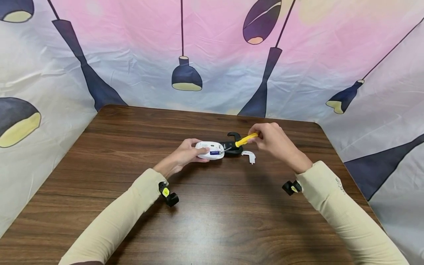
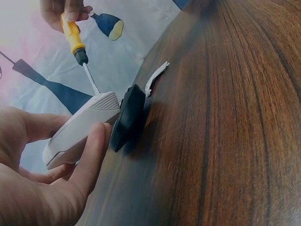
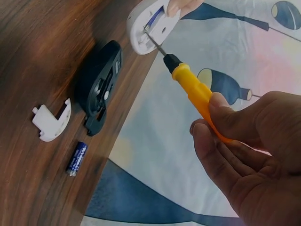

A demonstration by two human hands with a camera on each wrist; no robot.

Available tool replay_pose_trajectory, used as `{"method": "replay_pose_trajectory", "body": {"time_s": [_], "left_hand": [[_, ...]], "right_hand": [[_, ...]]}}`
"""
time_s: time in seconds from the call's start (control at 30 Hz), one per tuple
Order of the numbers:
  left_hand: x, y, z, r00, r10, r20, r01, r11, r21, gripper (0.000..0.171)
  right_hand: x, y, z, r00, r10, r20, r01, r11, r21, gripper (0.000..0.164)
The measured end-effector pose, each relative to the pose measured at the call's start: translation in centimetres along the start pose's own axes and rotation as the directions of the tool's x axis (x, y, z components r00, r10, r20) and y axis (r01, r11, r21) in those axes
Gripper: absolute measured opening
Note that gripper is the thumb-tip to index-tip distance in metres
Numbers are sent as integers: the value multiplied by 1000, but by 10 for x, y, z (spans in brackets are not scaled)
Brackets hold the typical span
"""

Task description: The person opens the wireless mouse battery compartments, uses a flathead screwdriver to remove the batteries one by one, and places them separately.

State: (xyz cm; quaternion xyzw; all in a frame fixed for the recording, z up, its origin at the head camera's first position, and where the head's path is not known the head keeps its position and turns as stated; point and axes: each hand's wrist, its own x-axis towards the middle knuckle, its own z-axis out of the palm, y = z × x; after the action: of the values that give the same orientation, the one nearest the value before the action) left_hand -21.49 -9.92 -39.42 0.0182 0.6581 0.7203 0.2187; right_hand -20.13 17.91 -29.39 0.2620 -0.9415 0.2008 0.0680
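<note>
My left hand [image 1: 179, 157] grips a white computer mouse [image 1: 202, 146], its underside turned up, just above the table. A blue battery [image 1: 214, 152] lies in the mouse's uncovered compartment. In my right hand [image 1: 275, 141] is a screwdriver [image 1: 246, 140] with a yellow handle, pinched between thumb and fingers. Its metal tip reaches the end of the battery compartment, as the right wrist view shows. Behind the white mouse a black mouse [image 3: 96, 77] lies on the table, also underside up. Next to it sits a white battery cover [image 3: 52, 125].
A loose blue battery [image 3: 76, 159] lies near the black mouse in the right wrist view. Beyond the black mouse is a curved black piece [image 1: 234, 134]. The brown wooden table [image 1: 205, 221] ends at a printed cloth backdrop [image 1: 145, 66].
</note>
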Motion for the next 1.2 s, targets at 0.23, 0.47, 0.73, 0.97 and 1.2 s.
{"method": "replay_pose_trajectory", "body": {"time_s": [0.23, 0.47, 0.73, 0.97, 1.2], "left_hand": [[-4, 2, 0, 1000, 0, 7, 0, 1000, -3, 47], [-8, 5, -1, 999, -2, 34, 2, 1000, -12, 47], [-8, 6, -1, 999, 12, 52, -11, 999, -32, 46], [-8, 7, 0, 998, 20, 58, -17, 999, -50, 44], [-10, 9, 0, 998, 11, 68, -8, 999, -42, 44]], "right_hand": [[-1, 12, 3, 1000, -13, -22, 12, 999, -52, 10], [-4, 23, 6, 999, 37, 37, -35, 998, -53, 9], [-8, 37, 12, 994, 49, 95, -49, 999, -8, 17], [-11, 48, 19, 994, 37, 98, -42, 998, 50, 21], [-15, 58, 30, 993, 55, 100, -67, 990, 122, 18]]}}
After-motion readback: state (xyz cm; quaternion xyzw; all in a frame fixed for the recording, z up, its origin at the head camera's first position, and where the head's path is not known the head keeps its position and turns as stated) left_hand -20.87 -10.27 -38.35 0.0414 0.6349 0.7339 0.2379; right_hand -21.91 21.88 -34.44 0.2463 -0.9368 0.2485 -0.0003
